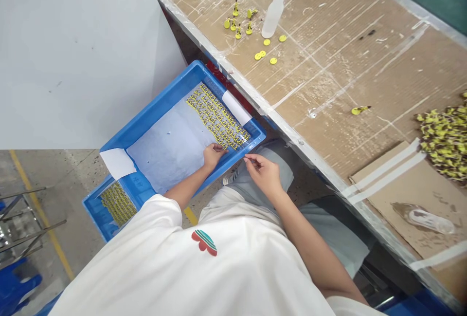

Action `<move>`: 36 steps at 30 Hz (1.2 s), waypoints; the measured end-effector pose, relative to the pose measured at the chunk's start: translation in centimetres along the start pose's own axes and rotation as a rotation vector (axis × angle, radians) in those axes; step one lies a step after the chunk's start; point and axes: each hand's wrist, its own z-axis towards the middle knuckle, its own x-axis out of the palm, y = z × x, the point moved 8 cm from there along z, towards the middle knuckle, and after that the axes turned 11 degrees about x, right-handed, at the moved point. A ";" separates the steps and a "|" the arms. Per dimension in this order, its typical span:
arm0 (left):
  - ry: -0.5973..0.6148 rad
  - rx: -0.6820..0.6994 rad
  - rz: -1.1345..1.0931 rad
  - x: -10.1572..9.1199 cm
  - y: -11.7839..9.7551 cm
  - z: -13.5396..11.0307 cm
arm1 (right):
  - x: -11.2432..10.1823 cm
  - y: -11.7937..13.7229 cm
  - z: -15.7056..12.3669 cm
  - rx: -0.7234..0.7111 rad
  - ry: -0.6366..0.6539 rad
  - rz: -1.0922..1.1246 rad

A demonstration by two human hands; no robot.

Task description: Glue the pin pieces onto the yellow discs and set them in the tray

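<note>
My left hand point(214, 156) reaches into a blue plastic tray point(156, 97), fingers pinched at a small yellow-based figurine point(225, 151) at the near end of the rows. Several rows of such figurines point(215, 116) stand on the pale sheet point(168, 145) lining the tray. Just outside the tray's right rim is my right hand point(264, 174), thumb and forefinger pressed together. Anything between those fingertips is too small to make out.
On the cardboard-covered bench point(328, 53) are a white bottle point(275, 10), loose yellow discs point(273, 61), a lying figurine point(360, 110), a figurine pile point(447, 140) and a clear bottle point(432, 221). Another blue tray point(95, 213) sits lower left. A white panel point(73, 53) borders the left.
</note>
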 end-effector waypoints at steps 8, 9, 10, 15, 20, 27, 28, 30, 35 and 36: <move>-0.003 -0.004 -0.041 -0.5 0.3 -0.1 | -15.9 2.6 -2.9 -0.178 -0.854 -0.032; -0.007 0.003 -0.027 -0.8 0.2 -0.1 | -18.2 2.0 -2.3 -0.136 -0.926 0.020; -0.011 0.011 -0.013 -1.1 0.1 -0.3 | -20.0 1.4 -1.3 -0.108 -0.927 0.063; -0.038 0.078 0.021 -2.5 -1.2 -1.0 | -24.7 -0.6 4.8 -0.005 -0.820 0.026; -0.078 0.245 -0.038 -2.9 -5.2 -2.1 | -25.1 0.9 7.7 -0.042 -0.780 -0.082; 0.015 0.500 -0.237 -1.9 -12.5 -4.9 | -18.8 3.6 5.2 -0.066 -0.638 0.188; 0.045 0.521 -0.272 -1.7 -13.3 -5.3 | -16.4 3.9 4.4 -0.065 -0.577 0.232; 0.112 0.556 -0.373 -1.2 -14.5 -6.2 | -10.3 3.8 3.3 0.007 -0.327 0.395; 0.142 0.560 -0.431 -1.4 -14.7 -7.2 | 0.4 2.9 1.9 0.205 0.017 0.661; 0.131 0.546 -0.412 -1.5 -14.4 -7.1 | 1.2 2.8 2.1 0.212 0.033 0.665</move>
